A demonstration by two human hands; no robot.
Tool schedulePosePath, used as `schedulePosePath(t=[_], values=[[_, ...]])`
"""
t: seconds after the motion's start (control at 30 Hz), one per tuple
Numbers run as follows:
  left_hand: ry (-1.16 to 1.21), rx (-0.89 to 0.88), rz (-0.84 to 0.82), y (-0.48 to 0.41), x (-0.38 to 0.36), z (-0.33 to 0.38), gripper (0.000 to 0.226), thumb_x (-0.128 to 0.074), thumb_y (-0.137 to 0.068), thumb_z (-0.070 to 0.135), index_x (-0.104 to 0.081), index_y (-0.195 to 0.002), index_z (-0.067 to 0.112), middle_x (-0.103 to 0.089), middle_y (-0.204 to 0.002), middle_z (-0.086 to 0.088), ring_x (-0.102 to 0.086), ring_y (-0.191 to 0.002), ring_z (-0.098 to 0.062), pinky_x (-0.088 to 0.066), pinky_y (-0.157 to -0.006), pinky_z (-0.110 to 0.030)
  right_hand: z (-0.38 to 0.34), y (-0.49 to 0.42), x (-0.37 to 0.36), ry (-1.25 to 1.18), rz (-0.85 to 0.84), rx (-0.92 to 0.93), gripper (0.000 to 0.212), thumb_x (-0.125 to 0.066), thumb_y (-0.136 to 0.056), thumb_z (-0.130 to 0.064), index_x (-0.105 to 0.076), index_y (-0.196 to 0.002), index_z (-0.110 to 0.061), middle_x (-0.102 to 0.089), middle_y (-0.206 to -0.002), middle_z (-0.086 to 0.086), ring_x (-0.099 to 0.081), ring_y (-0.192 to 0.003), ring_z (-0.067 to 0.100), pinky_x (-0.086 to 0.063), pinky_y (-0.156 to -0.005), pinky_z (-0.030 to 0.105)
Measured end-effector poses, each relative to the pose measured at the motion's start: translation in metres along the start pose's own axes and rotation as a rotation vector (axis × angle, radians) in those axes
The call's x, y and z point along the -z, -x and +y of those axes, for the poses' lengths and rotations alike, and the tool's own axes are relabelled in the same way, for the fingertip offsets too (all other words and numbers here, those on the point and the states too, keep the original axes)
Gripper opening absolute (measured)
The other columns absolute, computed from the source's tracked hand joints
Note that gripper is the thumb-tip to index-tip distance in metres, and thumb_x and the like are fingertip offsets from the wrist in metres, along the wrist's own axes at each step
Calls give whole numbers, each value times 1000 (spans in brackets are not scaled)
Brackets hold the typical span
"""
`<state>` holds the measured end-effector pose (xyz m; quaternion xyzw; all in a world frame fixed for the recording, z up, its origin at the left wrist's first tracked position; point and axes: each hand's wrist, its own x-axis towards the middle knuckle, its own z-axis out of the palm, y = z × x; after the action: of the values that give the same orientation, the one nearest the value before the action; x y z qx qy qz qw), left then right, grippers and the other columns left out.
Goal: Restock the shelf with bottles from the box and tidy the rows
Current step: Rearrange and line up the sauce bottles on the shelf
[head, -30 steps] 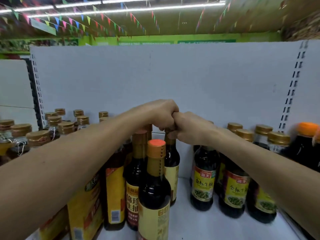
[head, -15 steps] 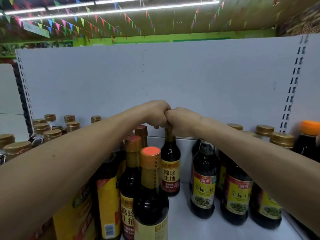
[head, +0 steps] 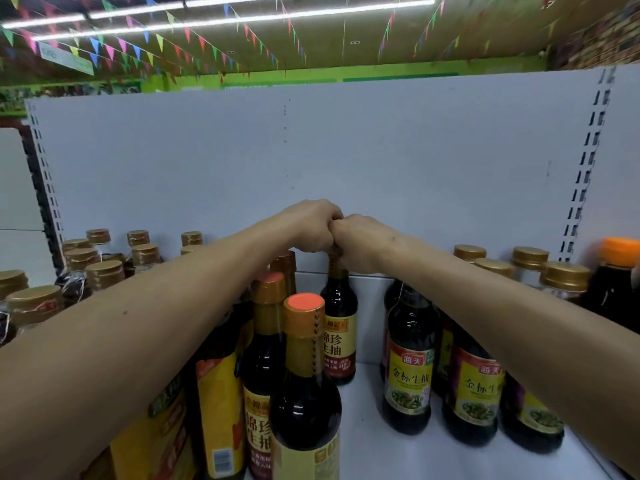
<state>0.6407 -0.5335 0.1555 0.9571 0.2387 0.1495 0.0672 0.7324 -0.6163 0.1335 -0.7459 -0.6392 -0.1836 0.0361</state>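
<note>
Since the earlier frame the dark bottle (head: 339,330) held by its neck has gone from half hidden behind the front row to standing clear near the back of the shelf (head: 363,427), label facing out, so this placement looks nearly done. Right hand (head: 360,244) grips the neck; left hand (head: 311,226) is a fist pressed against it, knuckles touching, and what that fist holds is hidden. Orange-capped bottles (head: 304,375) crowd the left arm, green-labelled bottles (head: 410,368) stand just to the right; box not in view.
</note>
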Motion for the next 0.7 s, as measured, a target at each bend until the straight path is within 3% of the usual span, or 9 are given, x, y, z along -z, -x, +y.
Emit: schedulePosePath(t=[0.17,0.3,0.47,0.57,0.7], values=[[-24,2,51,4,-4,-2,47,-72,-87,20,-57,-132,18,-65,-127,-7,-59,-113,-29,-49,-89,-36,-1,-1,-3,41,5,-5,38,-58,-92,-11,-54,-130,-7,-59,-130,15,-60,-114,33,-48,-84,37],[-64,2,25,11,6,-2,52,-72,-90,31,-54,-137,19,-63,-131,-5,-58,-115,-27,-48,-89,-34,-2,6,0,65,17,0,39,-62,-90,-16,-52,-127,-13,-55,-129,9,-58,-113,31,-46,-74,36],[-116,36,-54,34,29,-2,49,-70,-92,37,-56,-137,22,-61,-109,2,-57,-95,-19,-44,-74,-29,-9,21,9,27,59,45,36,-60,-93,-24,-53,-128,-20,-53,-126,4,-44,-119,26,-42,-79,34],[-114,79,-105,45,43,-7,38,-71,-92,42,-65,-125,23,-67,-98,3,-60,-80,-10,-42,-61,-25,-18,25,16,-111,0,73,40,-64,-95,-36,-53,-130,-20,-56,-121,1,-54,-113,23,-42,-80,31],[-135,125,-167,56,46,-7,37,-71,-92,41,-64,-123,22,-62,-88,7,-58,-79,-12,-42,-60,-25,-35,26,20,-253,-61,108,39,-62,-97,-44,-55,-123,-16,-64,-115,-1,-59,-103,20,-46,-81,32]])
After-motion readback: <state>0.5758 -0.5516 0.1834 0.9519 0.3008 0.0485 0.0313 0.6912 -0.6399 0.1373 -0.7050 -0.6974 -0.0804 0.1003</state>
